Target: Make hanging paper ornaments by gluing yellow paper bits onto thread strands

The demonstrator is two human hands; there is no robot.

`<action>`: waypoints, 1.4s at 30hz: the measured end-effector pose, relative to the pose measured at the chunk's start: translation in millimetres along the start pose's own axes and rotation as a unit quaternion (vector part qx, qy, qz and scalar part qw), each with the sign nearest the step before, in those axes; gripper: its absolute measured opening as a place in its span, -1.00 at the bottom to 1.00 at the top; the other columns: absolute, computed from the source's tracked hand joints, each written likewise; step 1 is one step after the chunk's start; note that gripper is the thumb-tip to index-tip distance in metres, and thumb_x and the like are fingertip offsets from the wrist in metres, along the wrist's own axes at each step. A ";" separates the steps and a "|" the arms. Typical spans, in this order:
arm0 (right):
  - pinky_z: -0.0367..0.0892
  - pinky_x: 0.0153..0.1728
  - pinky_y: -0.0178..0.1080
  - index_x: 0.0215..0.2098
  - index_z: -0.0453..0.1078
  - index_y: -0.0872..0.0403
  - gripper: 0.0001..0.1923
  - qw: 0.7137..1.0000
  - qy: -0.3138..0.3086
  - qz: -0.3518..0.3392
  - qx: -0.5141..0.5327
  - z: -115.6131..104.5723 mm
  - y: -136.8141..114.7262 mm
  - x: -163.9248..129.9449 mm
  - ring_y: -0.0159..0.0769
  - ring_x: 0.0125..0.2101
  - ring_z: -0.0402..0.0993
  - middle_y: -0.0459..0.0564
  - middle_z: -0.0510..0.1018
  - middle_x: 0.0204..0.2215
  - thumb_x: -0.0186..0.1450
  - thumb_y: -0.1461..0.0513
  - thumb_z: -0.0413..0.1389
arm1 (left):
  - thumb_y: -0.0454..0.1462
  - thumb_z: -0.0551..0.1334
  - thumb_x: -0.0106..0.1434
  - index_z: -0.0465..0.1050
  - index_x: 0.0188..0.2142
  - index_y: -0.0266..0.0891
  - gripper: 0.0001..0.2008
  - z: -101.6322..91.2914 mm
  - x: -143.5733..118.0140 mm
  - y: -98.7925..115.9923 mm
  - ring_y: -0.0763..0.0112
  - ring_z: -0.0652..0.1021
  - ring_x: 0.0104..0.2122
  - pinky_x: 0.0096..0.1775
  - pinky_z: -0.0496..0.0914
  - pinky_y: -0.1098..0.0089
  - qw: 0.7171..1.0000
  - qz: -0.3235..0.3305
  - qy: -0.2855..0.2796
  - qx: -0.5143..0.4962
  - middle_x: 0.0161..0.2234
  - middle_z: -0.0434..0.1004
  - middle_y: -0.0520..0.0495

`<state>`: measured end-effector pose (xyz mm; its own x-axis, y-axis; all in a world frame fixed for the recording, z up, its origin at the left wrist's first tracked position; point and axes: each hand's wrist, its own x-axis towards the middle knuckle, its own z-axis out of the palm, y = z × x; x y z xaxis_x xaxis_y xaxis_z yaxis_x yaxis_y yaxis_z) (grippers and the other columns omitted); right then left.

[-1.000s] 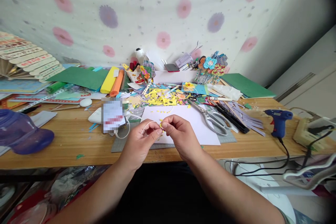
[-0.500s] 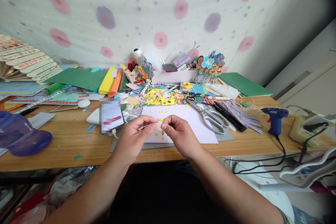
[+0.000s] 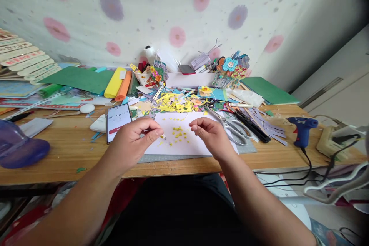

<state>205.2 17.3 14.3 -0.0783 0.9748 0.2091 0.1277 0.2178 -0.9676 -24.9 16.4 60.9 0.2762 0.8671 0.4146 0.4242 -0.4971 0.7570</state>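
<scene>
My left hand (image 3: 135, 138) is closed in a pinch over the left part of a white sheet of paper (image 3: 198, 148). A thin white strand, with a small pale and yellowish tip showing past the thumb, is held in it; the rest hides behind the fingers. Across a gap, my right hand (image 3: 211, 132) hovers above the sheet's right side, thumb and forefinger together; whatever they may hold is too small to make out. Between the hands lie several tiny yellow paper pieces (image 3: 178, 132). Under the sheet is a grey cutting mat (image 3: 173, 157).
Silver scissors (image 3: 236, 132) and a black cutter (image 3: 253, 127) lie right of the sheet. Farther right stands a blue glue gun (image 3: 301, 127) with its cord. A phone (image 3: 117, 121) showing a timer leans at left. Yellow paper scraps (image 3: 173, 103) are heaped behind the sheet.
My hands have drawn apart, the left one going left and the right one going right. The yellow pieces between them now show more fully. The whole view has shifted slightly.
</scene>
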 end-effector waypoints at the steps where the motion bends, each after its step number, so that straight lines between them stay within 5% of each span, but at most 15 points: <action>1: 0.32 -0.34 -0.27 -0.34 0.47 0.08 -0.85 0.998 0.010 -0.005 -0.056 -3.8 6.8 1.7 -0.36 -0.42 0.40 -0.07 0.54 -0.41 0.22 0.16 0.16 | -0.17 0.28 0.18 0.52 -0.50 -0.16 -0.82 -0.7 0.3 -0.7 0.34 0.43 -0.49 -0.43 0.32 0.39 1.000 0.006 0.005 -0.004 -0.54 0.46 -0.02; 6: 0.33 -0.25 -0.25 -0.28 0.55 0.07 -0.83 0.960 -0.029 -0.032 -0.277 -2.5 30.1 6.2 -0.33 -0.35 0.44 0.00 0.55 -0.29 0.25 0.34 0.11 | -0.13 0.29 0.19 0.55 -0.48 -0.19 -0.79 3.2 0.4 -0.6 0.29 0.55 -0.44 -0.40 0.45 0.36 0.994 -0.045 0.014 -0.100 -0.46 0.57 -0.10; 11: 0.30 -0.16 -0.22 -0.14 0.56 0.07 -0.78 0.901 -0.089 -0.051 -0.422 16.0 21.1 11.3 -0.20 -0.20 0.44 0.07 0.54 -0.24 0.29 0.31 0.12 | -0.06 0.33 0.15 0.53 -0.47 -0.24 -0.72 14.3 -0.2 0.4 0.33 0.58 -0.48 -0.44 0.51 0.37 0.965 -0.152 0.020 -0.213 -0.47 0.60 -0.12; 15: 0.27 -0.23 -0.20 -0.25 0.55 0.09 -0.83 0.863 -0.106 -0.047 -0.493 25.7 15.0 15.9 -0.15 -0.24 0.43 0.10 0.54 -0.28 0.28 0.28 0.10 | -0.06 0.34 0.15 0.53 -0.43 -0.25 -0.72 20.9 -0.4 -0.9 0.38 0.58 -0.48 -0.42 0.50 0.40 0.952 -0.181 0.023 -0.247 -0.42 0.63 -0.12; 20: 0.26 -0.28 -0.22 -0.35 0.51 0.09 -0.84 0.872 -0.099 -0.048 -0.477 26.4 19.7 17.4 -0.20 -0.29 0.42 0.06 0.52 -0.34 0.27 0.33 0.07 | -0.07 0.35 0.13 0.52 -0.47 -0.25 -0.72 26.0 -4.0 -4.1 0.39 0.57 -0.49 -0.43 0.49 0.41 0.945 -0.198 0.014 -0.261 -0.47 0.60 -0.09; 28: 0.33 -0.30 -0.28 -0.43 0.40 0.09 -0.93 0.990 0.007 -0.084 -0.113 19.0 12.0 6.1 -0.36 -0.39 0.39 -0.08 0.44 -0.42 0.20 0.33 0.18 | -0.16 0.32 0.18 0.56 -0.43 -0.24 -0.82 40.8 -13.0 -7.1 0.41 0.58 -0.48 -0.43 0.47 0.45 0.952 -0.177 -0.002 -0.248 -0.48 0.61 -0.05; 33: 0.32 -0.22 -0.25 -0.42 0.41 0.06 -0.92 0.979 0.038 -0.201 -0.021 24.0 -15.7 -10.7 -0.33 -0.32 0.39 -0.08 0.42 -0.41 0.24 0.31 0.20 | -0.24 0.32 0.17 0.58 -0.42 -0.23 -0.89 46.6 -15.7 4.9 0.45 0.59 -0.51 -0.43 0.46 0.51 0.963 -0.151 0.004 -0.224 -0.51 0.61 0.02; 42: 0.35 -0.24 -0.28 -0.37 0.45 0.05 -0.90 0.957 0.080 -0.272 -0.057 33.3 -19.8 -20.9 -0.33 -0.27 0.40 -0.06 0.43 -0.40 0.24 0.37 0.20 | -0.30 0.32 0.16 0.61 -0.42 -0.21 -0.93 47.8 -20.8 10.0 0.47 0.59 -0.52 -0.45 0.46 0.55 0.970 -0.108 0.038 -0.214 -0.52 0.63 0.04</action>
<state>171.4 -9.0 24.4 -0.0129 0.7083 0.7058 0.2181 0.6909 -0.6893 14.8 -8.2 35.7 0.1497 0.9576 0.2462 0.0643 -0.2579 0.9640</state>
